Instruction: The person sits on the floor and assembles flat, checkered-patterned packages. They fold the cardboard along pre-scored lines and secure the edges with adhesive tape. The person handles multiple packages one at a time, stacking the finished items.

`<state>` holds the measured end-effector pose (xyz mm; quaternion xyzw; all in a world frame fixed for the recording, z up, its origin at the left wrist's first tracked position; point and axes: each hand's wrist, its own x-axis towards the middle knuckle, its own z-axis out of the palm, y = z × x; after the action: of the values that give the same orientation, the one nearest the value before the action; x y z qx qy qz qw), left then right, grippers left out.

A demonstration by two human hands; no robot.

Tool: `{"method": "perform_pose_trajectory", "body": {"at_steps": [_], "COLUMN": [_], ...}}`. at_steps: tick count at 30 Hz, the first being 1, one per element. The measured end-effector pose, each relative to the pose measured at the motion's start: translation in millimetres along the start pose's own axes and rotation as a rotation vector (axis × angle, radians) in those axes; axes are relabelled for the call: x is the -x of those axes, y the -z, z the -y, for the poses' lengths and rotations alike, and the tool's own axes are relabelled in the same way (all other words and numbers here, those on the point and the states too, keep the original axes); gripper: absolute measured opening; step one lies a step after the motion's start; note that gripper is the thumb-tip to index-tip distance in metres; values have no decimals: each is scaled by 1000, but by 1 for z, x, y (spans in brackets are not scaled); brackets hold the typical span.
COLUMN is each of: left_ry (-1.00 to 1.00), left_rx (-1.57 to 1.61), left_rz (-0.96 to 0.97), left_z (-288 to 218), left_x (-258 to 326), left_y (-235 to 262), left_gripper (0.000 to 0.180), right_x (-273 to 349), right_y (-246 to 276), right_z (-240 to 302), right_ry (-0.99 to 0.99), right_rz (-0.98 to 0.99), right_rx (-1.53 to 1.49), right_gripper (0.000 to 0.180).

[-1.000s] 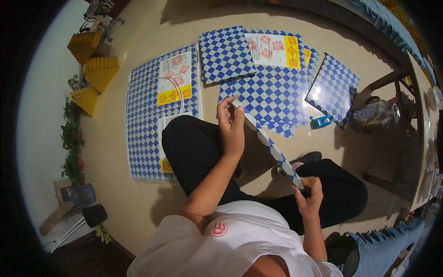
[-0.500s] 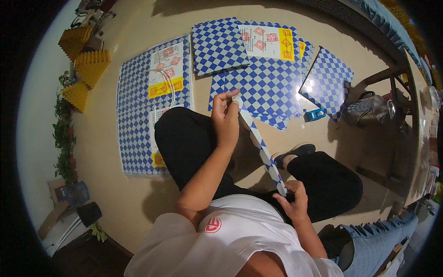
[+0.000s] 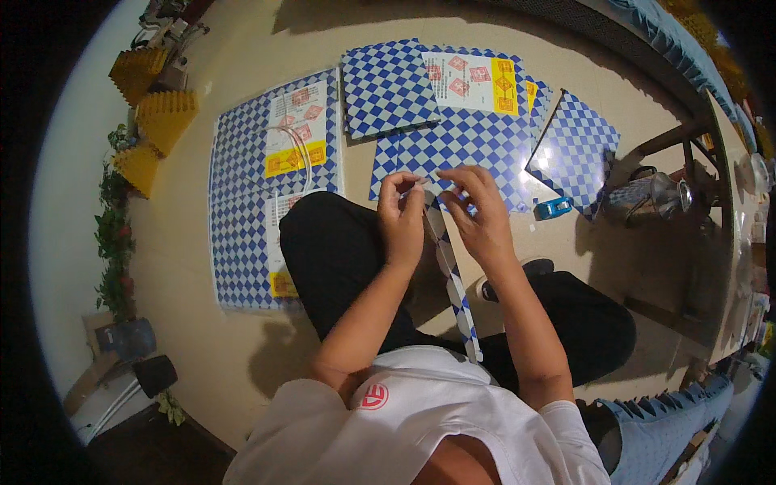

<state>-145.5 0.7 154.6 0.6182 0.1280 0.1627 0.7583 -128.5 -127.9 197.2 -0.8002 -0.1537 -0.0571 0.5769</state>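
Observation:
A thin blue-and-white checkered board (image 3: 461, 303), seen almost edge-on, slants from my fingers down to my waist, between my knees. At its far end my left hand (image 3: 402, 222) is closed in a pinch on the board's corner. Facing it, my right hand (image 3: 485, 218) has bent fingers, with thumb and forefinger a little apart near that same corner. Whether anything small lies between the two hands' fingertips is too fine to make out. The board's broad faces are mostly hidden from this angle.
On the floor lie a wrapped checkered pack (image 3: 242, 194), a smaller checkered stack (image 3: 388, 89), more checkered sheets (image 3: 477, 149) and one tilted sheet (image 3: 578, 141). A blue tape-dispenser-like object (image 3: 553, 208) sits near my right foot. A wooden table (image 3: 719, 226) and metal kettle (image 3: 667, 194) stand right.
My right hand has let go of the board's near end and moved up beside my left hand at the far end. The board's near end has swung slightly left and toward me.

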Motion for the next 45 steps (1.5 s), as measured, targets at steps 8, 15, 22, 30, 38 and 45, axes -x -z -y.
{"method": "perform_pose_trajectory", "body": {"at_steps": [8, 15, 22, 30, 38, 45], "left_ry": [-22, -62, -2, -49, -27, -2], "left_rx": [21, -38, 30, -18, -2, 53], "left_rz": [45, 56, 84, 69, 102, 100], "left_z": [6, 7, 9, 9, 12, 12], "left_x": [1, 3, 5, 6, 6, 9], "left_y": [2, -1, -2, -5, -1, -2], "left_gripper": [12, 11, 12, 10, 9, 8], "right_x": [-23, -19, -22, -13, -22, -20], "right_y": [-9, 4, 5, -2, 4, -4], "right_z": [-30, -20, -22, -29, -26, -27], "right_ry": [110, 171, 276, 294, 313, 229], "right_rz": [150, 219, 170, 108, 122, 95], "right_rx": [85, 146, 274, 293, 269, 187], "right_gripper": [18, 23, 23, 23, 21, 18]}}
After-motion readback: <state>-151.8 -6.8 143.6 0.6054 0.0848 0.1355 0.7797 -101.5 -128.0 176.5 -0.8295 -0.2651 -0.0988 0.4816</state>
